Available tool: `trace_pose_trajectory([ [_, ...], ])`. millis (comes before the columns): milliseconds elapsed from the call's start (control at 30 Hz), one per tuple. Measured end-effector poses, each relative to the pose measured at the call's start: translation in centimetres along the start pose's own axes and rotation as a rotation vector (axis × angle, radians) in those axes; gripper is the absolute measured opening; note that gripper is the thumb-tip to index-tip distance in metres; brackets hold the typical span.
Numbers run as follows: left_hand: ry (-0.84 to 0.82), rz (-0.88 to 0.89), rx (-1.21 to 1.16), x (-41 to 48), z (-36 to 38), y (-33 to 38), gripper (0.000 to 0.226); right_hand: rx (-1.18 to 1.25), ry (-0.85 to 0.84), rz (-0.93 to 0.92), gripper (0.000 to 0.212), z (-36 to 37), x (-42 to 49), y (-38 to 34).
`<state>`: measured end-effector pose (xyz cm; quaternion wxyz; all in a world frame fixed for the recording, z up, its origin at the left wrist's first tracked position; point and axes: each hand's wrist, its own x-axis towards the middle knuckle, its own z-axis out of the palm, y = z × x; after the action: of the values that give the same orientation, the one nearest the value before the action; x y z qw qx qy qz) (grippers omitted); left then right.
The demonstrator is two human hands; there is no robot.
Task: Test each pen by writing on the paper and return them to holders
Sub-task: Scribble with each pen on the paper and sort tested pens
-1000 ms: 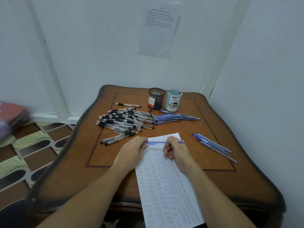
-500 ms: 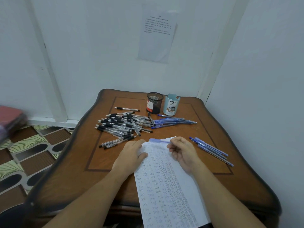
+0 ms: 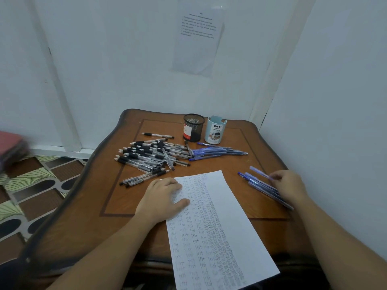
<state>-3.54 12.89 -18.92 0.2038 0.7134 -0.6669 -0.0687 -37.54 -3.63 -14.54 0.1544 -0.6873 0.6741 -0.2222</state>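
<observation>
Head view looks down on a brown wooden table (image 3: 83, 206) set into a white corner. A sheet of paper (image 3: 211, 227), covered in rows of small handwritten marks, lies at the near middle and hangs over the front edge. The left hand (image 3: 162, 198) rests flat on the upper left corner of the paper, fingers relaxed, holding nothing. The right hand (image 3: 290, 188) is well apart from it at the right side of the table, fingers curled, pinching the end of a blue pen (image 3: 259, 172) that looks blurred. That pen sits just over a small group of blue pens (image 3: 257, 184) lying side by side under the same hand. Farther back, a pile of black pens (image 3: 150, 155) spreads across the left middle, with 1 single black pen (image 3: 157, 135) behind it. A row of blue pens (image 3: 215, 152) lies to the right of the pile. Behind these stand 2 holders close together: a black mesh cup (image 3: 193, 127) and a pale blue cup (image 3: 216, 130), both upright. A printed sheet (image 3: 196, 38) hangs on the wall above.
</observation>
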Motion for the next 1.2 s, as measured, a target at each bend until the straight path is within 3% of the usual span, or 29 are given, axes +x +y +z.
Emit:
trace_pose_trajectory([
  [167,-0.030,-0.023,0.001,0.1,0.2,-0.2,0.064,-0.132,-0.084,0.034,0.025,1.0,0.3,0.9],
  [467,-0.019,-0.057,-0.051,0.4,0.3,-0.4,0.060,-0.253,0.047,-0.151,0.024,2.9,1.1,-4.4],
  [733,-0.014,-0.054,-0.083,0.7,0.6,-0.9,0.059,-0.386,-0.292,-0.415,0.061,9.3,2.4,-14.3],
  [933,-0.027,-0.069,-0.087,0.7,0.5,-0.8,0.060,-0.340,-0.194,-0.420,0.025,10.7,1.7,-15.6],
  [1033,-0.029,-0.070,-0.090,0.8,0.5,-0.9,0.061,-0.434,-0.127,-0.462,0.021,10.3,1.5,-15.3],
  [1100,-0.031,-0.068,-0.087,0.8,0.5,-0.9,0.062,-0.330,-0.121,-0.476,0.017,9.6,1.6,-15.1],
  [1200,-0.035,-0.069,-0.079,0.8,0.4,-0.8,0.061,0.121,-0.100,-0.383,0.018,7.7,0.8,-15.2],
])
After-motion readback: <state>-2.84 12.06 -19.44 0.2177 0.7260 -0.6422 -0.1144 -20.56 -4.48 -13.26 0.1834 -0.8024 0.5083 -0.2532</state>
